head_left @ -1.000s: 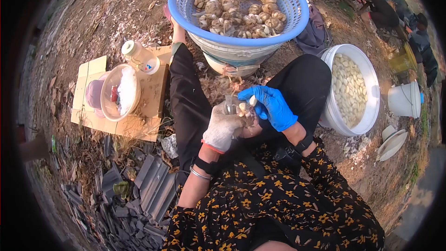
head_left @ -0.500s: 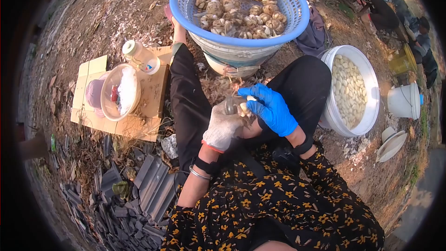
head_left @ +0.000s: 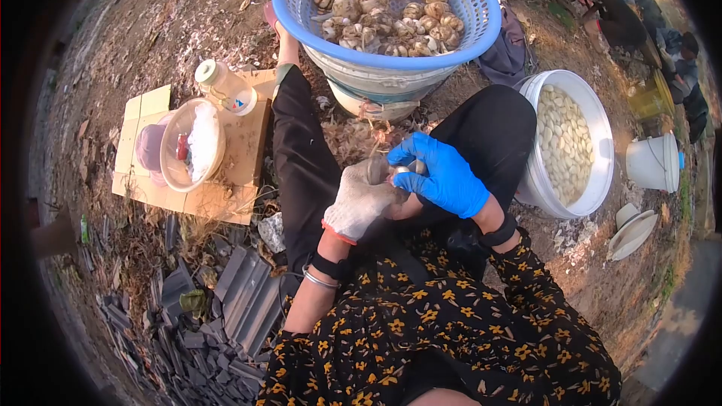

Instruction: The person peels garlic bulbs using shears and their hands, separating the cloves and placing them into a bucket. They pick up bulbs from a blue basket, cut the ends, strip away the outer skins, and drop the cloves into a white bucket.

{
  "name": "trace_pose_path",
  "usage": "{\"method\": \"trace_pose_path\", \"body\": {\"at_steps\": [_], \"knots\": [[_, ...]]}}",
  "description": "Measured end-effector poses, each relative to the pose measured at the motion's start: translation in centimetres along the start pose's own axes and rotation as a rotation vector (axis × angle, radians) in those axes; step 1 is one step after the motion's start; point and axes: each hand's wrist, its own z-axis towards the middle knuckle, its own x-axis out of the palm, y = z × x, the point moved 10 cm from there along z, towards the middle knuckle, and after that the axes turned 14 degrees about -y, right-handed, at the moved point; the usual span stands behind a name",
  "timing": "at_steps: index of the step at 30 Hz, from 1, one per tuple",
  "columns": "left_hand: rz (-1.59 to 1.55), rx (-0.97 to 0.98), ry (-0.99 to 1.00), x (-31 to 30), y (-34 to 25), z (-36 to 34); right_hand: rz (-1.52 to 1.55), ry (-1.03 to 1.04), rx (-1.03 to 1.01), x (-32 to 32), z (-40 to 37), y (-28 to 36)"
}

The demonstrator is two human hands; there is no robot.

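Note:
My left hand point(head_left: 363, 197), in a whitish knit glove with an orange cuff, is closed around a partly peeled garlic bulb point(head_left: 401, 171) in front of my lap. A greyish band shows near its thumb, too blurred to make out. My right hand point(head_left: 444, 177), in a blue glove, presses its bent fingers and thumb onto the same garlic from the other side. Most of the bulb is hidden between the two gloves. Beyond my hands, unpeeled garlic bulbs point(head_left: 374, 4) fill a blue-rimmed colander point(head_left: 451, 60). Peeled garlic cloves point(head_left: 560, 139) lie in a white bucket point(head_left: 599, 180) at my right knee.
The colander rests on a large pale tub point(head_left: 376, 90). Cardboard point(head_left: 237, 199) on the left bears a plastic jar point(head_left: 226, 90) and a round basket point(head_left: 173, 173). Broken tiles point(head_left: 248, 301) lie lower left. Another white bucket point(head_left: 653, 165) stands far right; people sit at upper right.
My right fingers have closed in over the garlic, and the pale clove that showed between them is now mostly covered. The view has shifted slightly.

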Motion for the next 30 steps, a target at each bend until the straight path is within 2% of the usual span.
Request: {"method": "trace_pose_path", "body": {"at_steps": [2, 4, 8, 13, 16, 22, 23, 26, 28, 29, 30], "knots": [[-0.188, -0.198, 0.017, 0.2, 0.4, -0.8, 0.009, 0.038, 0.011, 0.6, -0.2, -0.6], [-0.300, -0.241, 0.075, 0.5, 1.0, -1.0, 0.069, 0.116, 0.038, 1.2, -0.3, -1.3], [-0.590, -0.279, 0.174, 1.4, 1.6, -1.4, 0.121, 0.086, 0.038, 1.0, -0.6, -0.9], [-0.628, -0.247, 0.117, 1.6, 0.7, -1.3, 0.389, -0.061, 0.095, 1.2, -1.0, -2.6], [-0.596, -0.199, 0.088, 1.6, 0.8, -1.1, 0.656, -0.068, 0.316, 1.9, -1.7, -4.5], [-0.493, -0.203, 0.071, 1.5, -0.7, -1.7, 0.786, -0.067, 0.535, 2.5, -2.1, -5.8], [-0.498, -0.196, 0.060, 1.4, -0.7, -1.7, 0.703, -0.057, 0.460, 2.1, -1.8, -5.1], [-0.202, -0.135, 0.055, 0.8, -0.9, -1.4, 0.490, -0.035, 0.297, 1.6, -1.4, -3.8], [-0.206, 0.028, 0.086, 0.9, 0.5, -0.8, 0.367, -0.054, 0.271, 1.3, -1.6, -3.8], [-0.223, -0.002, 0.103, 1.1, 0.0, -1.1, 0.303, -0.065, 0.235, 0.7, -1.7, -3.7], [-0.224, -0.134, 0.146, 1.3, 0.5, -1.4, 0.314, -0.070, 0.234, 0.4, -1.8, -3.7]]}}
